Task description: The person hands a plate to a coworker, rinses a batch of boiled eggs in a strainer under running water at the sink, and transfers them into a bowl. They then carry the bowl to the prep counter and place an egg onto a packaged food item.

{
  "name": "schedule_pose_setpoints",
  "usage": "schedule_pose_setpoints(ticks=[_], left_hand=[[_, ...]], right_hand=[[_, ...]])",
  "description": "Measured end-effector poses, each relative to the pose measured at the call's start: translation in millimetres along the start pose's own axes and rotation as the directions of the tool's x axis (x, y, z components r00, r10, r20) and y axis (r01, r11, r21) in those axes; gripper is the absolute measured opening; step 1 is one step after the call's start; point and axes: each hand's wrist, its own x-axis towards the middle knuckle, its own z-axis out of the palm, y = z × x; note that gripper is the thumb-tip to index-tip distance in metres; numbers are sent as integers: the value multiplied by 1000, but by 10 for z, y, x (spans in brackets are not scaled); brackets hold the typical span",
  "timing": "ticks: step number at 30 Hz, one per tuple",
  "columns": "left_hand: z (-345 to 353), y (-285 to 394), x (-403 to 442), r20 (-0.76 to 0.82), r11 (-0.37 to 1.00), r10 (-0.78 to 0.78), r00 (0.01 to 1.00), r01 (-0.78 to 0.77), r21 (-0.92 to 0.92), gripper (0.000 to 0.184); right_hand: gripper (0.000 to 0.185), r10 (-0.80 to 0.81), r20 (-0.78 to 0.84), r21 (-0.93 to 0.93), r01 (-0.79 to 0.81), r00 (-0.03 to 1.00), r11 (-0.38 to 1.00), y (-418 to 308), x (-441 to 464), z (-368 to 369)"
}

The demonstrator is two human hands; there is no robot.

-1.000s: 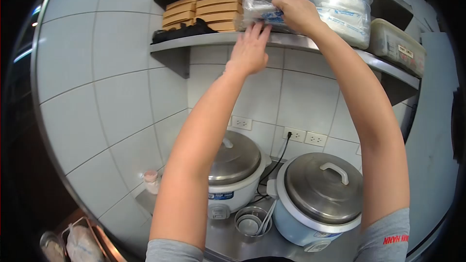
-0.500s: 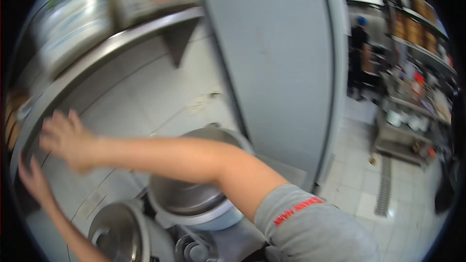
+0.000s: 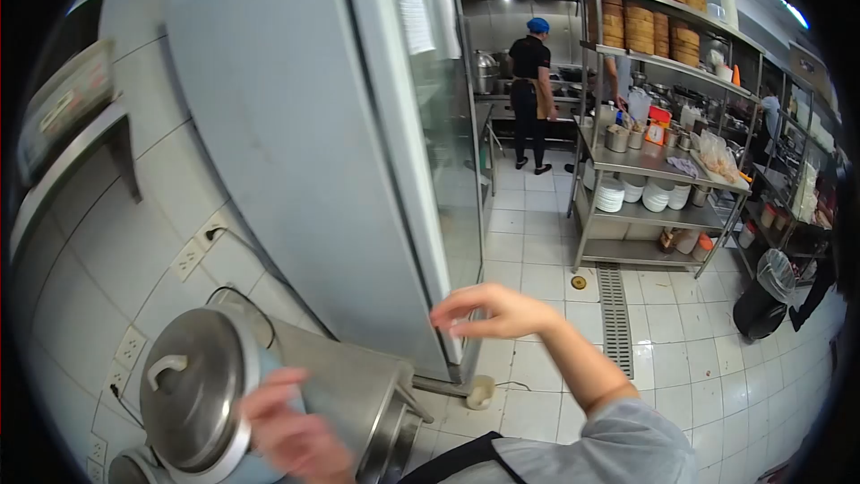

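Observation:
My right hand hovers in front of the lower edge of a tall grey cabinet with a glass front. Its fingers reach out loosely and hold nothing. Low in the view, my left hand is smeared by motion beside a large pot; its fingers look apart and nothing shows in them. The pot's domed metal lid has a pale handle and sits closed. A second, smaller lidded pot is partly cut off at the bottom left.
A steel table stands by the cabinet. Wall sockets with plugged cords lie behind. A shelf unit carries bamboo steamers and bowls. A person stands at the far stove. A floor drain and bin are right.
The view has swung right, away from the wall shelf. Both hands have come away from near that shelf; my right hand is now before the cabinet, my left near the large pot.

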Motion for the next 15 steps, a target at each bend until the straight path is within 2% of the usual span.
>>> schedule_pose_setpoints(ticks=[2, 3, 5, 6, 10, 12, 14, 15], left_hand=[[699, -89, -337, 162, 982, -174, 971, 184, -52, 4], [955, -139, -478, 239, 961, -257, 936, 275, -42, 9], [1302, -312, -904, 335, 889, -412, 847, 455, -55, 12], [1440, -336, -1092, 379, 839, -484, 789, 541, -54, 14], [1599, -440, -1483, 378, 768, -624, 684, 627, 132, 12], [1643, -490, -1575, 353, 723, -684, 639, 658, 211, 11], [1767, -552, -1678, 356, 688, -718, 598, 686, 235, 11], [1862, -596, -1731, 365, 672, -731, 577, 703, 234, 11]], right_hand=[[26, 195, -222, 54, -188, 955, 981, 140, -638, -526], [26, 248, -288, 186, -200, 925, 962, 219, -906, -726], [25, 330, -361, 302, -225, 872, 926, 243, -1324, -1069], [25, 326, -353, 337, -206, 877, 919, 281, -1445, -1223], [25, 345, -276, 385, -226, 897, 895, 508, -1452, -1636], [25, 327, -157, 488, -214, 932, 846, 872, -1258, -1788], [27, 390, -86, 598, -265, 917, 756, 1291, -970, -1846], [27, 394, -49, 580, -295, 918, 759, 1496, -824, -1869]])
